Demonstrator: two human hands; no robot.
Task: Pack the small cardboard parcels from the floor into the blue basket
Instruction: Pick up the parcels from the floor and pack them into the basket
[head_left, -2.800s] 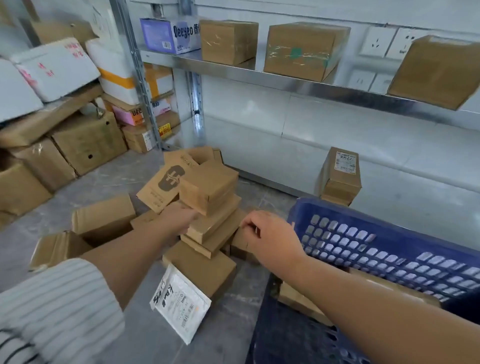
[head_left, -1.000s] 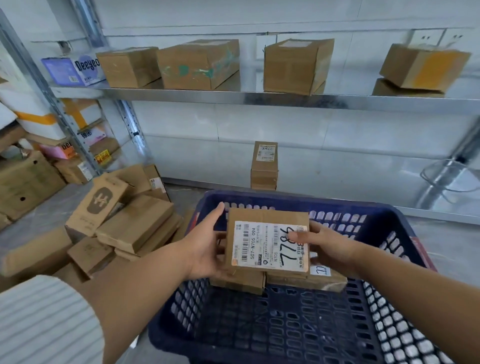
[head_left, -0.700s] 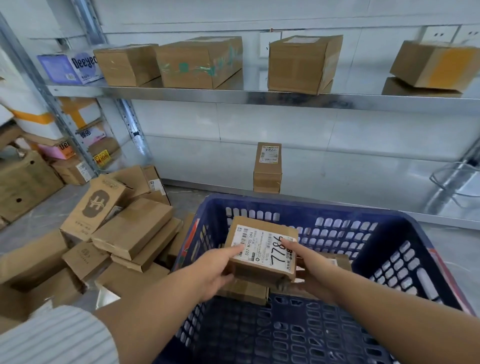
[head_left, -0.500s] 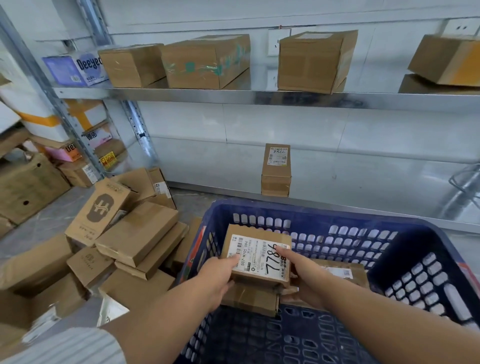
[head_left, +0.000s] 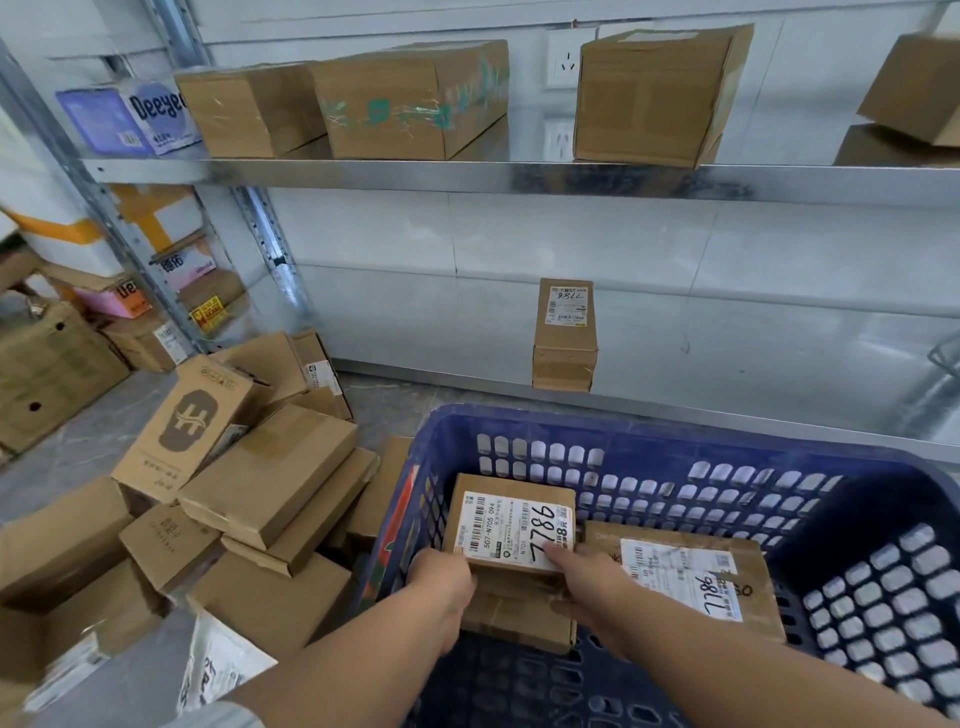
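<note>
Both hands on labelled parcel (head_left: 511, 525) in blue basket (head_left: 675, 457).
Left hand (head_left: 441, 582) and right hand (head_left: 587, 577) clasp it atop another box; second labelled parcel (head_left: 691, 577) beside, right half of basket floor bare.

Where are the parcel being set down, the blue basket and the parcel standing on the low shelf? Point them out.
Parcel being set down (head_left: 511, 525): head view, on its white label.
Blue basket (head_left: 649, 423): head view, on its far rim.
Parcel on the low shelf (head_left: 565, 338): head view, on its brown front face.
</note>
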